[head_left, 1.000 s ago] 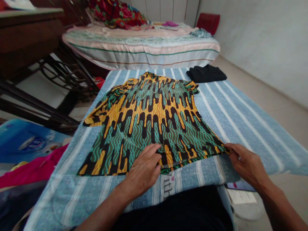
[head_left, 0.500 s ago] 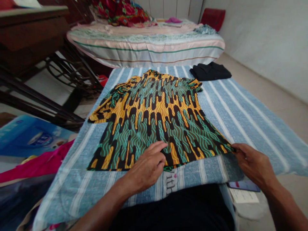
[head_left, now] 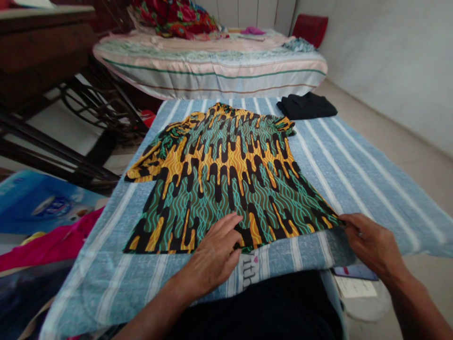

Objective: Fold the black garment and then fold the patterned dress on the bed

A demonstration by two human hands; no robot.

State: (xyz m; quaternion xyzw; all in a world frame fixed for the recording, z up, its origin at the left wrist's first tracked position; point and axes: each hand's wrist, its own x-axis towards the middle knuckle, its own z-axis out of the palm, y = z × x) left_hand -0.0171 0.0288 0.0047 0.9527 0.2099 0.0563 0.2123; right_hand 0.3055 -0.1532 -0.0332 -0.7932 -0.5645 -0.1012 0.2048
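A short-sleeved shirt [head_left: 226, 160] patterned in yellow, black and green lies spread on a blue-and-white striped cloth [head_left: 354, 174], its collar at the far side. My left hand [head_left: 219, 250] rests on the shirt near the middle of the bottom hem, fingers stretched out and palm down, holding nothing. At the right end of the hem, my right hand [head_left: 370, 238] pinches the corner between thumb and fingers and pulls it out to the side. Part of the hem is hidden beneath my left hand.
Folded black clothing [head_left: 306, 106] lies at the cloth's far right. Beyond stands a bed [head_left: 212, 71] with a red floral bundle [head_left: 173, 19]. To the left are a treadle table [head_left: 46, 42], a blue box [head_left: 53, 203] and pink fabric [head_left: 53, 245]. A phone [head_left: 356, 271] lies low at the right.
The view has shifted slightly. My left hand still lies on the shirt and my right hand keeps its pinch on the hem corner; the shirt looks nearly the same.
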